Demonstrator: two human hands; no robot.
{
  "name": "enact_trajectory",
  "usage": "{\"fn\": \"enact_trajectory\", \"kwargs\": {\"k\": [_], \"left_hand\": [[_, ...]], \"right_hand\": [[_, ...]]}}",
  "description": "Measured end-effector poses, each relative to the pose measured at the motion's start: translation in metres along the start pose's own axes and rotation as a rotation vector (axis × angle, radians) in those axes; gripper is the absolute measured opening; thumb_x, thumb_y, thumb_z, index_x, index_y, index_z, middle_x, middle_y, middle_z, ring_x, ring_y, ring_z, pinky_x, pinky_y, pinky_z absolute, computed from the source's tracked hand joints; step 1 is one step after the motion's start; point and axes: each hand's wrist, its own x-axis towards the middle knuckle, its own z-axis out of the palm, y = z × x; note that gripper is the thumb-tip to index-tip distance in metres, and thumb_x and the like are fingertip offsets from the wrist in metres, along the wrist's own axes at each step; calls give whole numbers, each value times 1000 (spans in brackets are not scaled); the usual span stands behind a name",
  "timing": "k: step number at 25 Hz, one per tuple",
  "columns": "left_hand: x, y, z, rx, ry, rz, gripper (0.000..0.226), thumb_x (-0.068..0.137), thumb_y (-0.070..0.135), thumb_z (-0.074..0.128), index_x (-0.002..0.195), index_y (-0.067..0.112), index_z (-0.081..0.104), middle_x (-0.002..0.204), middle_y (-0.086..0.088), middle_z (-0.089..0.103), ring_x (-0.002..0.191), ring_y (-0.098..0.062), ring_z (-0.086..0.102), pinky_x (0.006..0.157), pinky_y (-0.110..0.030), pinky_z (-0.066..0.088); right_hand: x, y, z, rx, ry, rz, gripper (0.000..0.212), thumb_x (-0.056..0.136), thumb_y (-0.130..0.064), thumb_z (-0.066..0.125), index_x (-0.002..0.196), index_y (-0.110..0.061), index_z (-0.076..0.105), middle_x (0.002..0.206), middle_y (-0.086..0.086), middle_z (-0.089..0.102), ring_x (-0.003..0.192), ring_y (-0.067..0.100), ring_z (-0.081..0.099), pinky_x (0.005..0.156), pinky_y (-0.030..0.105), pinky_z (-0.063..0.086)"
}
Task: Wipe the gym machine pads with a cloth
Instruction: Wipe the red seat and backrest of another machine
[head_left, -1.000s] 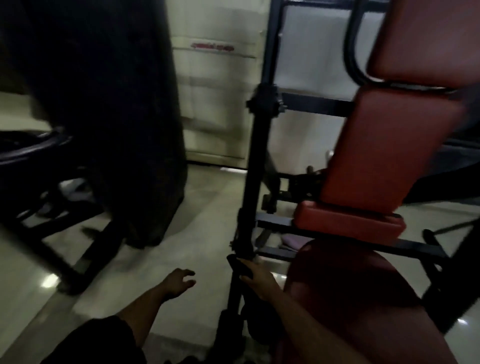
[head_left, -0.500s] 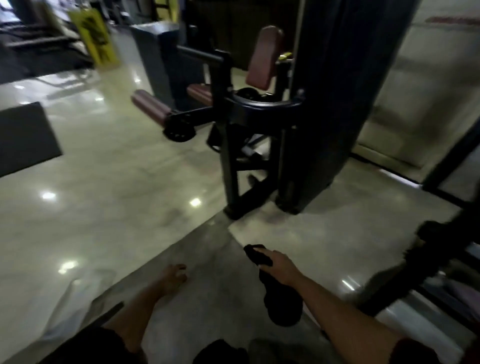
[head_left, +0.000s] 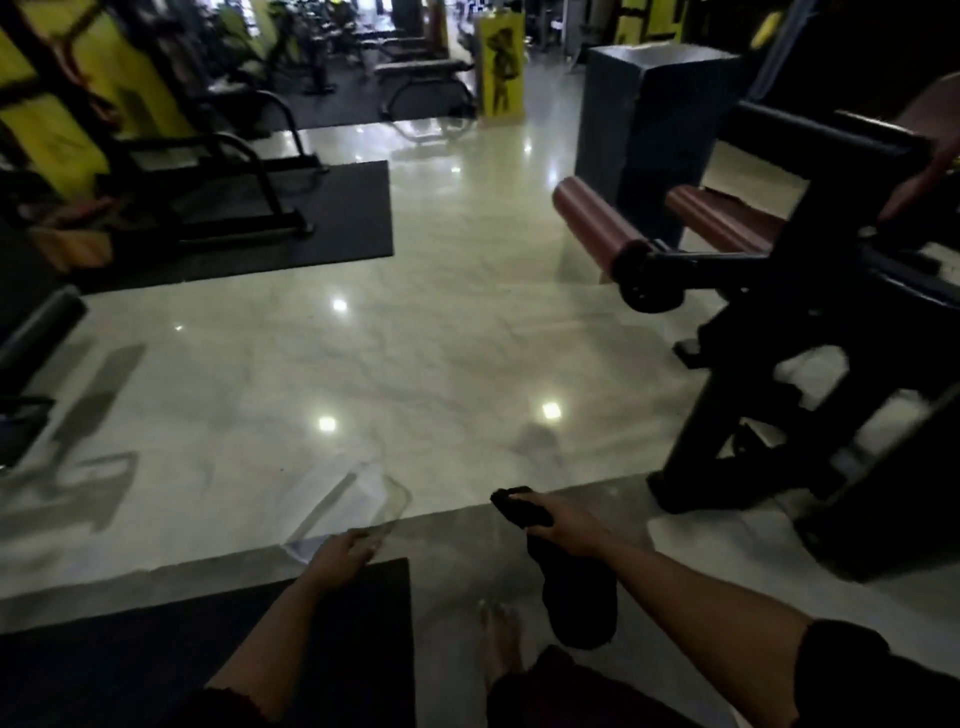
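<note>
- Here, in the head view, the right hand (head_left: 563, 525) reaches forward low in the frame, with its fingers curled round a black cloth (head_left: 576, 597).
- The cloth's top end pokes out past the knuckles, and the rest hangs down below the wrist in a loose fold.
- The left hand (head_left: 340, 556) is out in front beside it, well apart from the cloth. Its fingers are loosely bent and blurred, with nothing in them.
- To the right stands a black gym machine (head_left: 779, 364). A reddish roller pad (head_left: 592, 221) juts toward the left, and a second reddish pad (head_left: 722, 218) lies just behind it.
- The cloth is well short of both pads and touches neither.
- A bare foot (head_left: 501, 644) shows on the grey floor strip between the two forearms.
- A dark mat (head_left: 130, 649) lies under the left forearm.
- Another black mat (head_left: 234, 218) sits farther off on the glossy pale floor (head_left: 415, 338).
- A yellow sign (head_left: 500, 67) stands at the back, with a tall dark box (head_left: 649, 114) to its right.
</note>
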Motion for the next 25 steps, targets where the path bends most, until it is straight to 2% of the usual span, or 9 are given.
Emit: {"fn": "enact_trajectory", "kwargs": {"k": [2, 8, 14, 19, 25], "left_hand": [[40, -2, -31, -50, 28, -54, 46, 96, 24, 47, 139, 12, 38, 143, -16, 41, 130, -27, 42, 103, -29, 34], [154, 7, -131, -105, 79, -166, 46, 93, 24, 52, 137, 13, 42, 139, -17, 42, 127, -28, 44, 101, -31, 37], [278, 16, -221, -149, 131, -201, 45, 93, 24, 53, 136, 13, 44, 136, -19, 47, 124, -28, 47, 100, -31, 37], [428, 48, -309, -219, 138, -150, 42, 93, 25, 53, 133, 14, 48, 131, -18, 52, 119, -30, 51, 95, -31, 40], [620, 139, -421, -147, 53, 1, 42, 93, 26, 52, 133, 15, 48, 130, -17, 53, 118, -29, 51, 93, -30, 40]], "right_hand": [[62, -9, -11, -63, -61, -19, 58, 91, -20, 56, 143, -27, 32, 132, 18, 49, 122, 32, 48, 96, 31, 39], [233, -48, -69, -88, -62, -37, 60, 92, -23, 54, 145, -27, 28, 131, 16, 51, 120, 28, 49, 91, 26, 36], [380, -74, -132, -53, -35, -74, 60, 91, -20, 57, 144, -25, 30, 135, 14, 51, 122, 28, 49, 94, 27, 36], [524, -85, -202, -32, 49, -54, 59, 91, -21, 57, 143, -28, 31, 137, 11, 49, 124, 26, 47, 95, 25, 35], [656, -93, -306, 88, 233, 115, 57, 90, -18, 57, 142, -27, 35, 131, 14, 54, 119, 28, 51, 92, 27, 37]]}}
